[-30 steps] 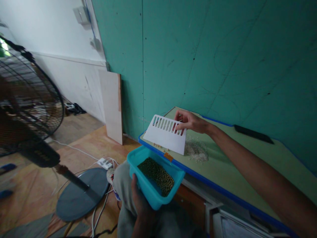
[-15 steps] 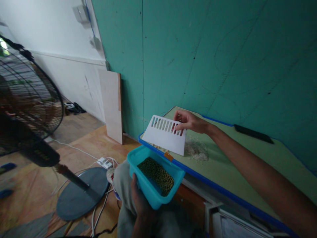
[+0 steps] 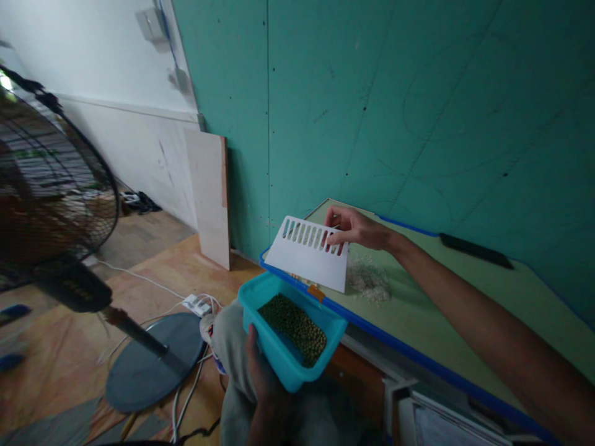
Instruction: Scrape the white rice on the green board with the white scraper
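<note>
The white slotted scraper (image 3: pixel 309 265) tilts over the table (image 3: pixel 432 310) just beyond the turquoise tub (image 3: pixel 318 314), its upper edge clamped between the fingers of the right hand (image 3: pixel 360 229). The left hand (image 3: pixel 266 371) grips the tub's near side, thumb against the wall and other fingers hidden, with green and tan beans (image 3: pixel 292 328) inside. Pale grains (image 3: pixel 369 284) lie beyond the tub to the right, and 1 fan (image 3: pixel 72 288) stands well left of it.
</note>
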`<act>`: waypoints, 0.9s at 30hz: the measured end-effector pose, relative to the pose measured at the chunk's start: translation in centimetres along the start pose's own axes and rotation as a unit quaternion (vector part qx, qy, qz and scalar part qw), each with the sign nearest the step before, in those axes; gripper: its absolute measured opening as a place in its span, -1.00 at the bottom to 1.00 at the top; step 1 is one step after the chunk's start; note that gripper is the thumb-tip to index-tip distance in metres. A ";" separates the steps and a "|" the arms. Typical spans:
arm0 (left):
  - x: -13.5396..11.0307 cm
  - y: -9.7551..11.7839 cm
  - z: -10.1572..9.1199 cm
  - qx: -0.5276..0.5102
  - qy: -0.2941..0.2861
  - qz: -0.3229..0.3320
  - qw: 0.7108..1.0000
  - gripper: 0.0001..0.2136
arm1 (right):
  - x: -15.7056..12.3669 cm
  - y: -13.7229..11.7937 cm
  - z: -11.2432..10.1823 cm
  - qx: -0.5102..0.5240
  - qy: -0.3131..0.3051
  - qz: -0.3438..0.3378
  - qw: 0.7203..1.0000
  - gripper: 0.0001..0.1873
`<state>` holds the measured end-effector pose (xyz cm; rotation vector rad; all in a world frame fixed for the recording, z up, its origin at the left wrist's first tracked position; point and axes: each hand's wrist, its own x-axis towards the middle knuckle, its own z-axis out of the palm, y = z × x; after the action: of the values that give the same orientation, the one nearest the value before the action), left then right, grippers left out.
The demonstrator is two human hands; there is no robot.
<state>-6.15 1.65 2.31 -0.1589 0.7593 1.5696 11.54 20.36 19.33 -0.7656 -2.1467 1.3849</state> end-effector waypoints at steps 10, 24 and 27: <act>0.1 -0.2 0.4 0.014 0.024 0.023 0.999 -0.39 | 0.1 -0.1 0.2 0.010 -0.005 -0.003 1.000 -0.62; -0.1 -0.1 0.7 0.040 0.036 0.063 0.997 -0.44 | 0.1 -0.4 0.8 0.008 -0.013 0.001 1.000 -0.63; 0.0 -0.2 0.7 0.025 0.020 0.034 0.999 -0.39 | 0.2 -0.5 1.0 0.010 -0.012 0.004 1.000 -0.62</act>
<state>-5.75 2.02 2.82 -0.1290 0.8427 1.6141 10.67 19.70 19.41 -0.7536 -2.1464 1.4247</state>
